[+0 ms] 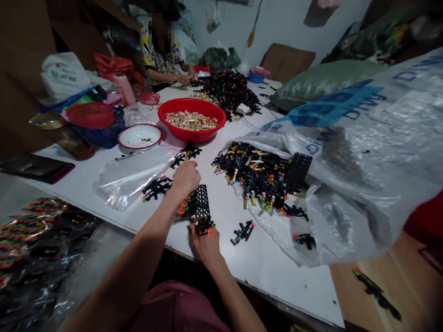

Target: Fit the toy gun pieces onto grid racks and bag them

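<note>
By table edge (256, 279), right hand (207, 243) holding toy gun (202, 225), left hand (186, 179) grip unclear, sack (367, 198) well apart

Black dominates the toy guns (203, 224), with accents of orange, green, yellow and blue; the rack (200, 201) beside them is black with a criss-cross lattice. The tabletop (290, 276) is white. The plastic sack (374, 152) is whitish and translucent, printed in blue with lettering and a brighter blue band. The basin (169, 130) is plain red, its small pieces (192, 121) a mottle of pink, yellow and white. The bowl (133, 137) is white, edged in red; the basket (112, 132) is dark blue, the bottle (124, 91) pink. A co-worker's shirt (154, 62) bears a yellow, black and white leaf-like print.
</note>
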Tool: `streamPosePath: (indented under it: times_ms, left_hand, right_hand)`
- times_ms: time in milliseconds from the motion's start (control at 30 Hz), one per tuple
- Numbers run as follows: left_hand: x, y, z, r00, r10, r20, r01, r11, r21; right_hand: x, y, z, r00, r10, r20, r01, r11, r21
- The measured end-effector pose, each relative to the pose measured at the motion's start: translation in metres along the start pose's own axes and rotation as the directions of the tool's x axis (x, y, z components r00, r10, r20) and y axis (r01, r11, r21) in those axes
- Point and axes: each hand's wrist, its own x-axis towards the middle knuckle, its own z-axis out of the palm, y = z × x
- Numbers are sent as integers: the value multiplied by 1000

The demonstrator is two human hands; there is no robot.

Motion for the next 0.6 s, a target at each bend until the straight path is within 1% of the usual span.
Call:
streamPosePath:
  times_ms: [67,100,167,233,267,300,367,400,433,467,500,533,567,600]
  left_hand:
    - [-7,0,-6,1000,29,-7,-30,999,-22]
    - [-13,-1,-9,998,65,-23,-66,997,-38]
    - [-28,-1,-15,982,175,-67,-179,982,-57]
    - [-45,-2,-16,954,290,-71,-292,956,-24]
    - [-53,-2,-14,945,322,-52,-322,947,14]
    - [-59,-2,-11,940,339,-31,-337,940,51]
    - [-65,-1,-4,936,351,0,-349,932,100]
    - [-65,-1,0,933,359,8,-357,928,104]
    - [-64,-1,3,929,369,14,-368,925,97]
    - [-61,-2,5,925,379,16,-379,922,85]
    - [-59,-2,6,921,388,16,-388,919,71]
    - [-56,-4,7,919,393,15,-393,918,57]
    - [-54,-5,7,919,394,13,-395,918,43]
    - [-52,-6,6,920,392,13,-392,919,30]
  right_hand:
    - [3,-6,-3,997,61,44,-61,998,-20]
    - [4,-10,-5,993,83,80,-80,996,-39]
    - [7,-16,-9,981,111,158,-98,991,-86]
    - [12,-17,-14,970,127,207,-113,990,-80]
    - [15,-14,-19,967,115,228,-110,993,-32]
    - [17,-8,-24,962,78,263,-94,994,50]
    - [22,13,-41,944,-36,329,-52,966,252]
    - [25,27,-53,941,-63,333,-49,947,317]
    - [29,43,-65,950,-38,309,-68,943,325]
    - [35,58,-77,967,36,253,-108,955,277]
    - [43,74,-89,975,155,156,-182,967,177]
    - [52,88,-98,962,269,46,-271,961,56]
    - [61,100,-105,932,358,-53,-361,931,-52]
    - [70,111,-109,898,420,-128,-435,891,-127]
